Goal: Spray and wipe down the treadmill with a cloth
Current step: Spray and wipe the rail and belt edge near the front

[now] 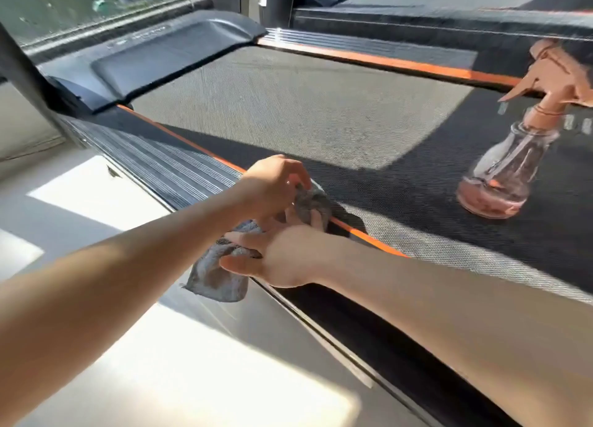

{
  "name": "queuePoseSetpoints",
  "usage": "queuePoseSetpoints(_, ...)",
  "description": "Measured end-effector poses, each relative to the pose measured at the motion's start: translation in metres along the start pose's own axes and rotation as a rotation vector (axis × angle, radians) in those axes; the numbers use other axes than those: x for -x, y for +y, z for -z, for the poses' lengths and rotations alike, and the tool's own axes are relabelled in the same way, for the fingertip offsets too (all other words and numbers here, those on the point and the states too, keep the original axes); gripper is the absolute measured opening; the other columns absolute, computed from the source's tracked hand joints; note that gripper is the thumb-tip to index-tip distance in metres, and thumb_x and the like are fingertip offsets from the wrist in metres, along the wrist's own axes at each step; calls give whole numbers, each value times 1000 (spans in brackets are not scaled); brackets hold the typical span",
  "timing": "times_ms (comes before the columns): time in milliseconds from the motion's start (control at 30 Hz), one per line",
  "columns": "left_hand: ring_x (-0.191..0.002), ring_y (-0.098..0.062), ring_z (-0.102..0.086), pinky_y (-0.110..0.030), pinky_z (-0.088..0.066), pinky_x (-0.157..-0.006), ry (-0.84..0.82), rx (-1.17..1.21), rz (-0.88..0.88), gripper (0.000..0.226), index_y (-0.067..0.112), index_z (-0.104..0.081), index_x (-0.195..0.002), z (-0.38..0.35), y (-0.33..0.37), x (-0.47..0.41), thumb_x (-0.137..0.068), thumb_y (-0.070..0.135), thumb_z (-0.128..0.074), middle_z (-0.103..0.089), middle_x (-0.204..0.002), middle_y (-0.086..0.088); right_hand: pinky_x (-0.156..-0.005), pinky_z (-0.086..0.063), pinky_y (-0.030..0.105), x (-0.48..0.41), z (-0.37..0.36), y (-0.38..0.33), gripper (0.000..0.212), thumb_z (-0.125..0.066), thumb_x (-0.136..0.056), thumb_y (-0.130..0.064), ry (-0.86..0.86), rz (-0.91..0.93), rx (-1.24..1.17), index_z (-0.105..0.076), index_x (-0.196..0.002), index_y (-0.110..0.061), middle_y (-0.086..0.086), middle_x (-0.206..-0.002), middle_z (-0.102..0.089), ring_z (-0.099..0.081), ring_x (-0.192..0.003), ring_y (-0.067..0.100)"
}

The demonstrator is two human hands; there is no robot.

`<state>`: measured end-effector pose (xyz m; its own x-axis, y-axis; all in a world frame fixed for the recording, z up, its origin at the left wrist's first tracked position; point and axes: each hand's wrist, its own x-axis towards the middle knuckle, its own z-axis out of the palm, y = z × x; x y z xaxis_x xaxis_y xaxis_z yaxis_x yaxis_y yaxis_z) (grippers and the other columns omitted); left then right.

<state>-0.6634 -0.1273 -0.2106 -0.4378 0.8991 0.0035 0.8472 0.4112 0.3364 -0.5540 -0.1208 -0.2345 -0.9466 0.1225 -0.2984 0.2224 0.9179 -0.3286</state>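
A grey cloth lies bunched over the treadmill's near side rail, partly hanging off its edge. My left hand pinches the cloth's upper end with curled fingers. Under it my right hand has spread fingers against the cloth's middle. The treadmill belt is dark mesh with orange trim along both sides. A clear spray bottle with a peach trigger head stands upright on the belt at the right, apart from both hands, with a little pink liquid in its base.
The treadmill's black motor cover is at the far end, with a dark upright post at the left. A second treadmill lies beyond. The pale floor has sunlit patches on the near left.
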Motion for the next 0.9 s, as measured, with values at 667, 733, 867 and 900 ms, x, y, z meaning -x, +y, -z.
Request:
queuePoseSetpoints(667, -117, -22, -55, -28, -41, -97, -82, 188, -149, 31, 21, -61, -126, -6, -40, -40, -99, 27, -49, -63, -124, -5, -107, -31, 31, -62, 16, 39, 70, -55, -90, -62, 198, -134, -73, -46, -144, -19, 13, -150, -44, -40, -136, 27)
queuePoseSetpoints(733, -137, -22, -36, -34, -27, -113, -200, 116, -258, 59, 20, -42, -145, -18, -28, -14, -98, 56, -36, -37, -152, -8, -115, -24, 24, -26, 16, 66, 77, -65, -88, -53, 111, -42, -171, -37, -152, -21, 7, -158, -33, -30, -143, 19)
queuePoseSetpoints(867, -150, -17, 7, -51, 2, -120, -448, -359, -469, 97, 26, 4, -155, -35, -17, 16, -78, 84, 3, 7, -164, 4, -122, 2, 31, 41, 16, 106, 119, -44, -67, -88, -127, -327, -68, 9, -157, -30, -13, -164, 18, 21, -143, -4)
queuePoseSetpoints(900, -150, -15, 6, -47, 3, -120, -462, -388, -475, 91, 26, 4, -155, -32, -21, 10, -82, 79, 0, 6, -164, 5, -119, 4, 35, 43, 16, 106, 120, -32, -62, -93, -116, -352, 0, 11, -156, -33, -18, -162, 21, 25, -139, -8)
